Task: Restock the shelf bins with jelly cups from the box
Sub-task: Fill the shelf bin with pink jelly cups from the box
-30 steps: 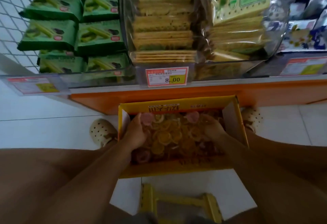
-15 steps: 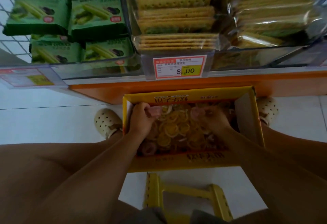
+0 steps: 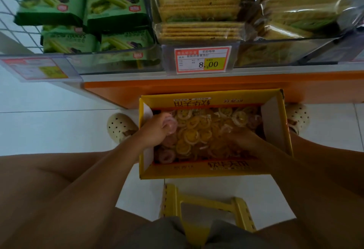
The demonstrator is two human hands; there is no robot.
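Head view, looking down between the knees. A yellow cardboard box (image 3: 216,169) stands on the tiled floor in the centre of the frame, just below the orange shelf edge (image 3: 197,83). Its long axis runs left to right, parallel to that edge, and its open top faces up toward us. Loose jelly cups (image 3: 194,130), mostly yellow with some pink, fill it; most lie with their round faces upward.

The left hand (image 3: 155,132) is at the upper left of the box, its grip curled round a pink jelly cup (image 3: 171,125). This cup is squat, with no marked long axis, and its round face appears to turn toward the right of the frame, though blur leaves this uncertain. The right hand (image 3: 243,142) sinks among the cups at centre right; we cannot tell whether its grip is wide or closed on anything.

Across the top of the frame, the shelf compartments hold green cookie packets (image 3: 116,6) and wrapped crackers (image 3: 199,30) behind a price tag (image 3: 202,59). We see no jelly bin.

We judge three risks:
- An overfull handful could shed cups onto the floor as it clears the box wall.
- A tight squeeze could burst a film lid.
- With no target bin in view, cups could land among the crackers.
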